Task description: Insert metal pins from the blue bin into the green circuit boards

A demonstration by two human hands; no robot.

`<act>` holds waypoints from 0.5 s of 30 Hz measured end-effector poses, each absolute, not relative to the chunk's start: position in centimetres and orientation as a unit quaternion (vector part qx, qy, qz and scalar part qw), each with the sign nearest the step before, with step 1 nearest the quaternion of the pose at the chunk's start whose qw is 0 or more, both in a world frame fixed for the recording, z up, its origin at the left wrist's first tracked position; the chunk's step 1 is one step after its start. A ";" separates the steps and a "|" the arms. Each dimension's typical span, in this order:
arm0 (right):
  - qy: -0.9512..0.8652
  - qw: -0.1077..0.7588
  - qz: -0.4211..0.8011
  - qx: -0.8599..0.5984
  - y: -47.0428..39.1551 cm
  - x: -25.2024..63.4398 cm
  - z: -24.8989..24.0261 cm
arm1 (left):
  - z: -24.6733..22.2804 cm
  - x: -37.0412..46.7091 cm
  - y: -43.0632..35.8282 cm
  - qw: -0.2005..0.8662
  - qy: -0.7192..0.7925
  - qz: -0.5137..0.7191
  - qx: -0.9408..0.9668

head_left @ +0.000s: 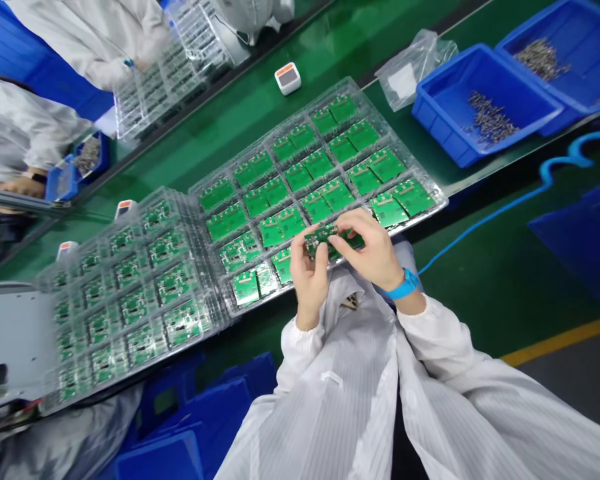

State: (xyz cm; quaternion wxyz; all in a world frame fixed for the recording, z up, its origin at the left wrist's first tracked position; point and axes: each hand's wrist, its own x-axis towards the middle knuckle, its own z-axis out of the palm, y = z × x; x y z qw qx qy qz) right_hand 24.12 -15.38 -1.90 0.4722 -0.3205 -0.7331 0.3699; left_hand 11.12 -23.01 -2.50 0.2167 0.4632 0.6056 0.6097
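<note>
Two hands [373, 252] on one green circuit board [314, 244]

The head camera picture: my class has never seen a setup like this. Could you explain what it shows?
There is no machine here: a person works bare-handed, and the camera on their head looks forward and down. The left hand and right hand share a grip on a green circuit board. Beneath is a clear tray of similar boards, lying on a green bench. To the picture's left stand more stacked trays; at upper right, blue bins hold small metal parts.
</note>
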 end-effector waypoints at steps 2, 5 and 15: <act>-0.708 0.497 0.381 -0.325 -15.1 24.8 -2.2 | -2.2 10.7 -23.7 0.241 0.589 0.608 0.475; -0.649 0.538 0.383 -0.378 -14.5 26.2 -2.7 | -1.0 8.7 -25.7 0.192 0.598 0.593 0.504; -0.620 0.537 0.424 -0.385 -13.6 27.9 -2.9 | -0.4 1.8 -32.3 0.003 0.670 0.282 0.687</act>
